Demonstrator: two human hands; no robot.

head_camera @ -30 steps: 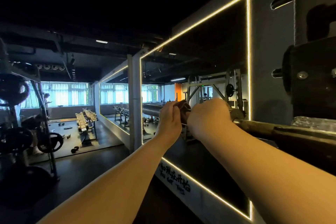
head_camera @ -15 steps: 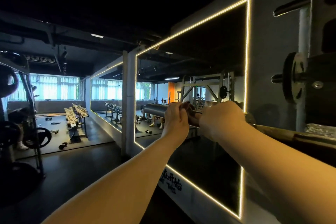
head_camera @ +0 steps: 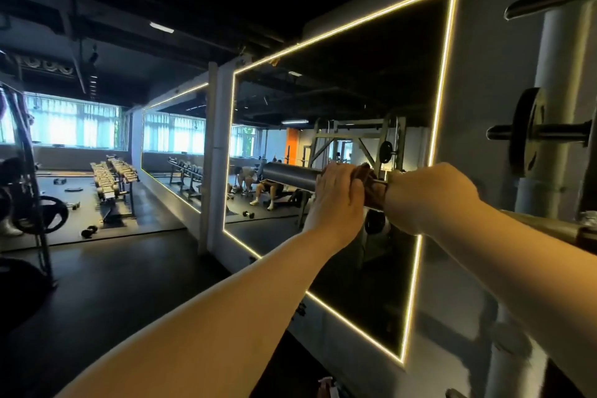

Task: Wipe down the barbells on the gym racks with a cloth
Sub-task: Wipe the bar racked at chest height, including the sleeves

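Two hands, left hand (head_camera: 336, 195) and right hand (head_camera: 429, 197), curl round the brown cloth (head_camera: 371, 182) on the barbell (head_camera: 287, 176) at centre. The sleeve end is free toward 9 o'clock, with the mirror (head_camera: 387, 81) behind. The grip is unchanged since a second ago.

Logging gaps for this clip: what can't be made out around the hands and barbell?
Head view.
The cloth: mostly covered by the left hand and right hand.
The barbell: stretch under both hands hidden; right end runs off the frame edge.
Fingers of the right hand: turned away, grip unseen.
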